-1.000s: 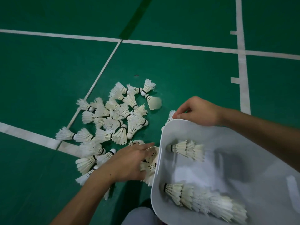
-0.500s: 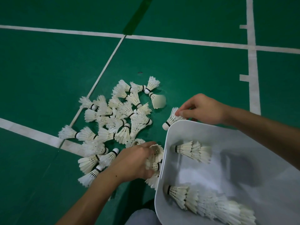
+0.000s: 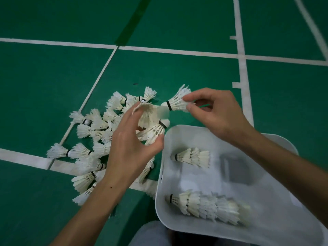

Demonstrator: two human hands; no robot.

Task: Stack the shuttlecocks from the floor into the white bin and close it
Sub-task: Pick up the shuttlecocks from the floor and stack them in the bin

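Feathered shuttlecocks (image 3: 99, 139) mostly lie centre-left on the floor; two stacks sit in the white bin (image 3: 276, 219) lower right. We've got left hand (image 3: 129, 150) gripping a few, right hand (image 3: 213, 110) pinching one by the skirt. Light, crushable: we'd hold near the cork.

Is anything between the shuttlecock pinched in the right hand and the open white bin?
Nothing visible. The white feathered shuttlecock in the right hand hangs just beyond the white plastic bin's lidless far rim.

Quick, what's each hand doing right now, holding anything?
Left hand: grips a few shuttlecocks.
Right hand: pinches a single shuttlecock by its feathers.
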